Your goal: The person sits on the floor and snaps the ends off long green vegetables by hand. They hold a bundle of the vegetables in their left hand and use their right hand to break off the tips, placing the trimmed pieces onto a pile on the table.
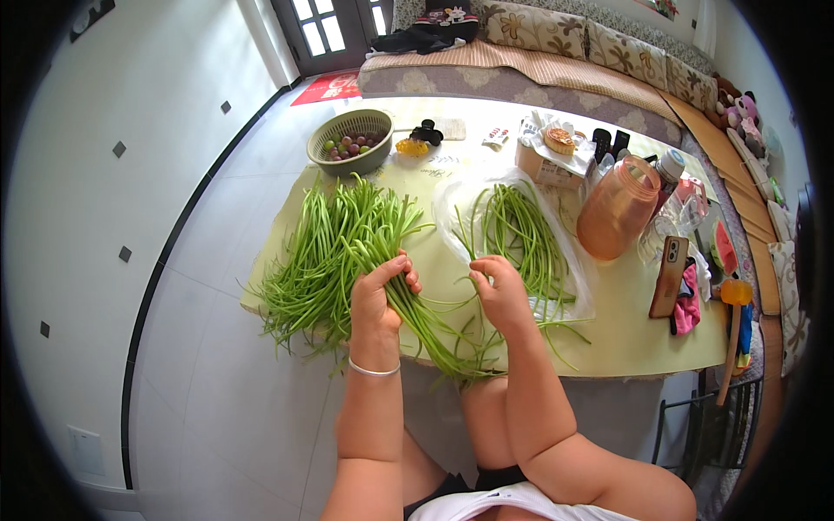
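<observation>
My left hand (382,291), with a silver bangle at its wrist, is wrapped round a bundle of long green stems (430,333) that look like garlic scapes. The bundle's lower ends hang over the table's near edge. My right hand (502,291) is closed in a pinch on a thin green stem just right of the bundle. A large heap of the same stems (321,239) lies to the left of my left hand. Beyond my right hand, a smaller pile of stems (517,227) rests on a clear plastic bag (447,195).
The pale yellow table (608,343) carries a colander (382,156) of grapes at the far left. On the right stand a box (543,165), a pinkish jug (617,208) and a phone (669,276). An orange-headed mallet (737,293) sits by the right edge. A sofa (521,78) runs behind.
</observation>
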A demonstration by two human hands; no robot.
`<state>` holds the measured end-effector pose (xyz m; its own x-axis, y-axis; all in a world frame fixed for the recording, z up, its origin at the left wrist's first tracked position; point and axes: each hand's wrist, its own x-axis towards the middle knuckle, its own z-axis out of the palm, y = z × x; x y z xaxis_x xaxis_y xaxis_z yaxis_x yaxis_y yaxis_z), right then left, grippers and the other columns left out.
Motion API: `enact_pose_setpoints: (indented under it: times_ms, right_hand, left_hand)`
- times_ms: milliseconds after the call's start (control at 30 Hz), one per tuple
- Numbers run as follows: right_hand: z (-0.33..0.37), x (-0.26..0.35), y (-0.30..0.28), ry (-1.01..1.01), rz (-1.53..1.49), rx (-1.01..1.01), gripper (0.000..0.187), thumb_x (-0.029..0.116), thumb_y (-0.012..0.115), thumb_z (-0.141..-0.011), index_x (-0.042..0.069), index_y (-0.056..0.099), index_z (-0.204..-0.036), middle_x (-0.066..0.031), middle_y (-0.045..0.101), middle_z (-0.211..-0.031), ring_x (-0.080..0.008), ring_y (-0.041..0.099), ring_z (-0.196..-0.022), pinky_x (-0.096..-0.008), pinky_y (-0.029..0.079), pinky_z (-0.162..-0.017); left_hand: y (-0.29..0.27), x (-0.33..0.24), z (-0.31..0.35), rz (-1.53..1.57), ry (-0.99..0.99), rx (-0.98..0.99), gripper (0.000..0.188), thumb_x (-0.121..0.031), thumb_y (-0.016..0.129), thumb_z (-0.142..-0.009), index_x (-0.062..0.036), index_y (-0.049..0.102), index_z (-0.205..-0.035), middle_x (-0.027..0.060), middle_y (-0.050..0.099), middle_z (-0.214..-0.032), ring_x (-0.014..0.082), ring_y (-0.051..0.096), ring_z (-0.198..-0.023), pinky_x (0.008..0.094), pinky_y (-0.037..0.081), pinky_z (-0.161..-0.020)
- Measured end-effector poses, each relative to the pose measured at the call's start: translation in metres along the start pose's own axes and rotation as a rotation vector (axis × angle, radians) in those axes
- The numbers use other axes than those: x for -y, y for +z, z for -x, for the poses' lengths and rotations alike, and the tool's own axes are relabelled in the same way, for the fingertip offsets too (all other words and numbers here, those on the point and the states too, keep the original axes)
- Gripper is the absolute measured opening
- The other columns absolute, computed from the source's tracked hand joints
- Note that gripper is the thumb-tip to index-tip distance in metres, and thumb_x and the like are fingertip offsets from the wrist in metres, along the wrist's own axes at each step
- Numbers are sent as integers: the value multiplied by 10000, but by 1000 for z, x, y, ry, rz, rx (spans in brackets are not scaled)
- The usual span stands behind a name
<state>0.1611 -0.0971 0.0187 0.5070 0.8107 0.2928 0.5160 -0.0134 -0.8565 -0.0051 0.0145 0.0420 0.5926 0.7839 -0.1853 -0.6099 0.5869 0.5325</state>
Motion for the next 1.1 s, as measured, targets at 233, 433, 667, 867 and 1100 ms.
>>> enact_pose_setpoints:
  times_ms: [233, 433, 667, 867, 1100]
  right_hand:
    - [4, 38, -18, -57, -266, 65, 170, 60, 561, -891, -24, 673, -987, -86, 624, -1014, -149, 574, -906, -268, 447, -798]
    - [8, 38, -10, 92, -330, 108, 138, 60, 601, -863, -20, 675, -947, -66, 654, -880, -125, 589, -795, -250, 462, -702]
    - [4, 25, -5, 251, -555, 48, 141, 22, 651, -814, -28, 657, -947, -29, 636, -781, -77, 572, -710, -217, 463, -642]
    - [0, 3, 1, 326, -722, -7, 280, 11, 673, -769, -50, 590, -1029, -27, 620, -833, -80, 556, -734, -213, 452, -674]
    - [-3, -8, -2, 443, -865, 92, 239, 98, 660, -799, -10, 610, -1007, -2, 611, -820, -63, 521, -698, -214, 406, -640]
  left_hand:
    - [13, 7, 5, -115, 24, -38, 113, -2, 603, -817, 17, 604, -928, 251, 644, -1061, 345, 645, -986, 434, 534, -859]
    - [13, 11, 4, -94, 10, -18, 122, 12, 591, -822, 26, 600, -943, 266, 630, -1086, 355, 641, -998, 451, 529, -882]
    - [19, 15, 5, -135, -33, 55, 152, 1, 576, -835, 50, 609, -975, 268, 630, -1085, 359, 638, -1009, 444, 537, -882]
    - [21, 18, 5, -180, -46, 126, 212, -7, 573, -838, 69, 595, -1035, 272, 616, -1115, 355, 632, -1026, 424, 533, -899]
    - [23, 22, 3, -195, -41, 111, 262, -4, 564, -847, 88, 565, -1093, 272, 594, -1151, 355, 599, -1087, 417, 533, -896]
